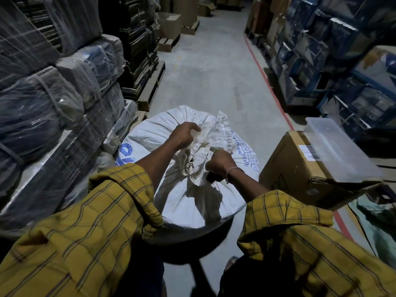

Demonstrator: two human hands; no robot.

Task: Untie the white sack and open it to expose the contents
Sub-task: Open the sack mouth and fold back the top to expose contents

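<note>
A bulging white woven plastic sack (pixel 188 196) with blue printing stands upright on the grey concrete floor (pixel 214 71) of a warehouse aisle, directly in front of the person and between both forearms. Its mouth is bunched into a crumpled neck (pixel 201 151) at the top. The left hand (pixel 184 133) has its grip closed around the upper part of that gathered fabric, fingers curled over loose folds. The right hand (pixel 218 163), a thin bracelet at its wrist, makes a tight fist on the lower part of the neck; whether it pinches a tie cord or only fabric cannot be told. Both sleeves are yellow checked cloth. Just right of the sack sits a brown cardboard box (pixel 300 168) with a clear plastic lidded container (pixel 340 148) on top. Plastic-wrapped bundles (pixel 53 103) are stacked on the left.
</note>
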